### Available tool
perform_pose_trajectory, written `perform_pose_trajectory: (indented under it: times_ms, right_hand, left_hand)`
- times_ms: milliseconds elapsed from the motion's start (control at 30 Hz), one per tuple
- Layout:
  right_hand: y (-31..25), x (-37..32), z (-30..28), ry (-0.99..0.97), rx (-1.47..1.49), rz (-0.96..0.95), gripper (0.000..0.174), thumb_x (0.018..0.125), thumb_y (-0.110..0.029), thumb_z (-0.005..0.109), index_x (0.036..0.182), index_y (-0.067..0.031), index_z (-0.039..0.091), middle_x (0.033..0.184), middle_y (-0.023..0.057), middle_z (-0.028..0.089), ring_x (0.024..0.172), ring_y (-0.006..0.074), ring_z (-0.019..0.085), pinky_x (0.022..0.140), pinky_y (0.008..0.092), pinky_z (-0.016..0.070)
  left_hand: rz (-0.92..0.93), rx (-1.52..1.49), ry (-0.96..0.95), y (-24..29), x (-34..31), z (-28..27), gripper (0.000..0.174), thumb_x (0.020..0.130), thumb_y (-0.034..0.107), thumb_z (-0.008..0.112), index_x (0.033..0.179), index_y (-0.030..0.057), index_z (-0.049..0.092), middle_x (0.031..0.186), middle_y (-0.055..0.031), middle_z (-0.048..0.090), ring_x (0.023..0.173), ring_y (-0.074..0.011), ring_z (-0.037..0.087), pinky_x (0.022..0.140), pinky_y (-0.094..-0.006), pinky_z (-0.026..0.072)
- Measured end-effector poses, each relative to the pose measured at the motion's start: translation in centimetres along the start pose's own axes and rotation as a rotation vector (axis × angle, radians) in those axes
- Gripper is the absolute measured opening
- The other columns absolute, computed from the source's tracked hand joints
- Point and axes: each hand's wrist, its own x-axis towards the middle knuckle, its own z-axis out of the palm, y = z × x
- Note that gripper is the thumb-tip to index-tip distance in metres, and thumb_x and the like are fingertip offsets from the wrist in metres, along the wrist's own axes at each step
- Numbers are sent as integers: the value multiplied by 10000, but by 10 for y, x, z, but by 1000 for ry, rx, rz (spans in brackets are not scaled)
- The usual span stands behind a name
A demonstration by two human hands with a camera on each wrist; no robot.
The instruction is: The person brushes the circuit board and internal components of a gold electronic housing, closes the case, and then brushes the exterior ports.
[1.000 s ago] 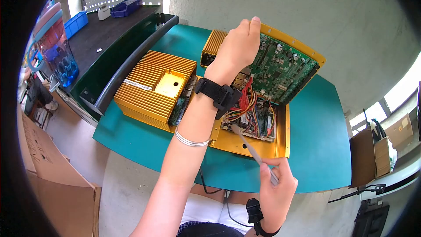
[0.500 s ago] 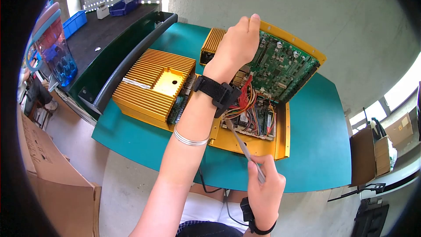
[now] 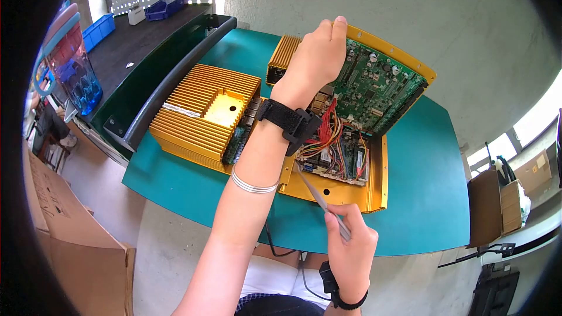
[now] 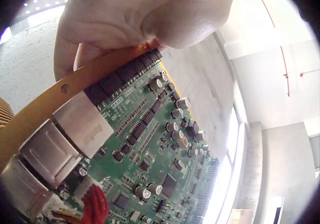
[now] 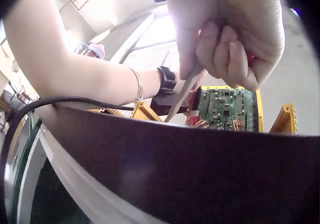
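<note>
The left hand (image 3: pixel 319 55) grips the top corner of a raised gold panel (image 3: pixel 389 52) that carries a green circuit board (image 3: pixel 369 88); in the left wrist view the fingers curl over the panel's gold edge (image 4: pixel 65 88). Below it lies a gold case (image 3: pixel 374 193) holding red and multicoloured wires (image 3: pixel 332 134) and a smaller board. The right hand (image 3: pixel 352 248) pinches a thin grey tool (image 3: pixel 316 194), its tip at the case's inner left part, near the left forearm. In the right wrist view the tool (image 5: pixel 182 96) slants down from the fingers.
A finned gold unit (image 3: pixel 196 114) sits left on the green table (image 3: pixel 421 199), a smaller finned part (image 3: pixel 285 52) behind the left hand. Beyond a black handle (image 3: pixel 170 85) are a dark bench, blue bins (image 3: pixel 167 9) and a bottle (image 3: pixel 76 76). A black cable hangs at the table's front edge.
The right hand has moved left with the tool, whose tip has shifted left from beside the wires toward the left forearm. The left hand still holds the panel up.
</note>
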Motion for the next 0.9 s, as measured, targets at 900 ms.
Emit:
perform_pose_trajectory:
  times_ms: [900]
  right_hand:
    - [-9,22,-8,-107,-356,2,141,944,-112,510,1061,-103,588,627,152,595,565,340,591,516,437,441]
  left_hand:
    - [98,43,41,-1,0,2,549,1017,424,271,1029,-52,545,1020,-352,590,995,-534,517,886,-527,414]
